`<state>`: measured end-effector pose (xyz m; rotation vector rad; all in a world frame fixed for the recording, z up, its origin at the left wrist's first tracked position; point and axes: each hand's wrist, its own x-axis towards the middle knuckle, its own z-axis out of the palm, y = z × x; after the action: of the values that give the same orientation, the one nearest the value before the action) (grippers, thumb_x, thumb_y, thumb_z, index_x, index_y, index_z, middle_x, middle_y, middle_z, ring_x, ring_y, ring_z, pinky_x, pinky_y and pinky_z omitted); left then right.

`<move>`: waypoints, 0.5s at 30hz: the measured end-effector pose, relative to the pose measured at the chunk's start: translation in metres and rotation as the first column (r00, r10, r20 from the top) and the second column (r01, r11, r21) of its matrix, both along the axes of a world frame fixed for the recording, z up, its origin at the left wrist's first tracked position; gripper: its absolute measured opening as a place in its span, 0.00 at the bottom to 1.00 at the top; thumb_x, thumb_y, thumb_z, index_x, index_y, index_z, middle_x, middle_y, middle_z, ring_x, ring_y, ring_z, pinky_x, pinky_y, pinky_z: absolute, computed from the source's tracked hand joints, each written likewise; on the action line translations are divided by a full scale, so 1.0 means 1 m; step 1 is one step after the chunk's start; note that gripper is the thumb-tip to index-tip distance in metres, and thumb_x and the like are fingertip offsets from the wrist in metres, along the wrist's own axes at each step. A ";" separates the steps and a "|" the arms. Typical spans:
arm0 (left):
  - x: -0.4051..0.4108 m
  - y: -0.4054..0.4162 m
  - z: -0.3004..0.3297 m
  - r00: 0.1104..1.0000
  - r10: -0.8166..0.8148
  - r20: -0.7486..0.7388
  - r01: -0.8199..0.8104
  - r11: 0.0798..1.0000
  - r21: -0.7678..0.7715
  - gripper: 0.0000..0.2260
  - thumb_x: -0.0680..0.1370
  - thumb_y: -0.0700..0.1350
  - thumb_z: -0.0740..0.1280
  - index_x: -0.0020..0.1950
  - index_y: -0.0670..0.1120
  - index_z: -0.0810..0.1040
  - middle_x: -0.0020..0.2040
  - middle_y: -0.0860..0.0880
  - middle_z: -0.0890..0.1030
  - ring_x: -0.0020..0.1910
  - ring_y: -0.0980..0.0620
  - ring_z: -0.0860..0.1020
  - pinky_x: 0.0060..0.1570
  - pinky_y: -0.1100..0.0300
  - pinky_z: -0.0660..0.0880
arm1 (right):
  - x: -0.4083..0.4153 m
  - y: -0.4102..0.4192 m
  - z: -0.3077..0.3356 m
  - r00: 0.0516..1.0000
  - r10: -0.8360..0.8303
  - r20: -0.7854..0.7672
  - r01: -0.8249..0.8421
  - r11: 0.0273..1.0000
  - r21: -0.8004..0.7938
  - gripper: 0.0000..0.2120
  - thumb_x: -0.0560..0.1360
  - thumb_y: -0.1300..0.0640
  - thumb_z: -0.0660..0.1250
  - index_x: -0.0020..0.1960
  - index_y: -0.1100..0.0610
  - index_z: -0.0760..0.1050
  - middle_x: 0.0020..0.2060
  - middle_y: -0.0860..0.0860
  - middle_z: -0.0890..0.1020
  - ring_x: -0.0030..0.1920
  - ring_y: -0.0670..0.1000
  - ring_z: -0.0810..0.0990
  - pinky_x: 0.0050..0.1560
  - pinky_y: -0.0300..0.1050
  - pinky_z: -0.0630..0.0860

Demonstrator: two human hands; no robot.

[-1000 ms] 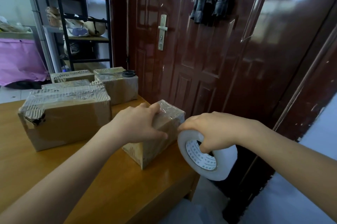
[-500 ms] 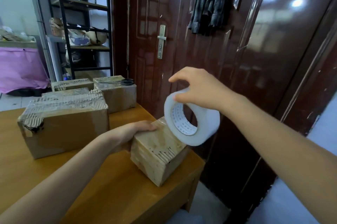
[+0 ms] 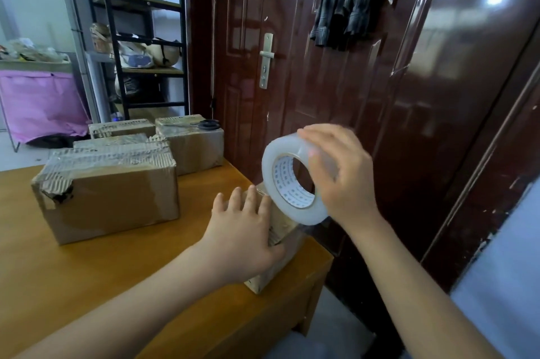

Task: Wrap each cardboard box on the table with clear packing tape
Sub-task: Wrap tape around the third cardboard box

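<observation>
At the near right corner of the bench [image 3: 122,285], the left hand [image 3: 244,237] is lying flat with straight fingers on the small box [image 3: 282,237], pinning it. The right hand [image 3: 340,180] is gripping the tape roll [image 3: 287,183] just above it. The larger boxes [image 3: 108,192] behind are looking already taped, though glare is making that uncertain; this one is seemingly partway.
</observation>
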<state>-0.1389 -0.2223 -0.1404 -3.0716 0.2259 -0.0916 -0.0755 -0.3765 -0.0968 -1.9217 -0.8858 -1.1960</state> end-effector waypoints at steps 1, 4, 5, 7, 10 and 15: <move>0.000 0.000 -0.001 1.000 -0.004 0.013 0.004 1.000 0.011 0.40 0.76 0.70 0.45 0.79 0.47 0.40 0.80 0.44 0.44 0.78 0.40 0.45 0.75 0.41 0.46 | -0.002 -0.004 -0.015 0.998 -0.022 0.051 0.024 0.999 -0.024 0.18 0.76 0.55 0.59 0.62 0.62 0.78 0.58 0.54 0.80 0.61 0.54 0.75 0.66 0.41 0.68; -0.003 -0.001 -0.001 0.999 -0.037 0.034 0.036 0.999 0.013 0.51 0.63 0.75 0.28 0.79 0.47 0.42 0.80 0.44 0.46 0.78 0.41 0.47 0.75 0.43 0.48 | -0.002 -0.009 -0.063 0.991 -0.034 0.131 0.036 0.999 -0.014 0.29 0.74 0.55 0.63 0.74 0.58 0.63 0.71 0.55 0.68 0.72 0.54 0.64 0.73 0.50 0.62; -0.003 -0.001 -0.002 0.998 -0.041 0.036 0.041 0.999 0.009 0.52 0.61 0.74 0.27 0.80 0.47 0.43 0.80 0.44 0.47 0.78 0.42 0.47 0.75 0.44 0.49 | -0.003 -0.007 -0.075 0.993 -0.020 0.118 0.017 1.000 0.024 0.33 0.74 0.55 0.65 0.76 0.54 0.58 0.74 0.52 0.63 0.74 0.53 0.61 0.73 0.50 0.62; -0.002 -0.001 -0.005 0.998 -0.029 0.062 0.028 1.000 0.001 0.50 0.62 0.71 0.29 0.80 0.47 0.44 0.80 0.44 0.48 0.78 0.42 0.48 0.75 0.46 0.51 | -0.004 0.000 -0.086 0.995 -0.003 0.104 -0.009 0.993 0.116 0.37 0.75 0.55 0.67 0.78 0.47 0.52 0.76 0.46 0.57 0.76 0.49 0.58 0.73 0.46 0.62; 0.000 0.001 -0.006 0.998 -0.017 0.065 0.017 1.000 0.010 0.46 0.67 0.70 0.34 0.80 0.47 0.45 0.80 0.43 0.49 0.78 0.43 0.49 0.75 0.47 0.53 | -0.003 0.007 -0.083 0.994 -0.061 0.096 0.044 0.986 0.162 0.30 0.76 0.57 0.66 0.74 0.51 0.57 0.73 0.53 0.62 0.75 0.46 0.59 0.67 0.45 0.71; -0.002 -0.002 -0.005 0.998 0.022 0.051 -0.025 0.998 0.055 0.44 0.70 0.72 0.37 0.80 0.47 0.45 0.80 0.44 0.48 0.78 0.42 0.51 0.73 0.46 0.56 | -0.017 -0.022 -0.045 0.997 -0.073 -0.015 0.070 0.987 -0.143 0.29 0.73 0.54 0.65 0.72 0.50 0.61 0.72 0.48 0.63 0.70 0.41 0.64 0.52 0.29 0.72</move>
<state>-0.1411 -0.2240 -0.1449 -3.0112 0.1861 -0.1591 -0.0929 -0.3988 -0.1415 -2.0921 -0.9203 -1.1809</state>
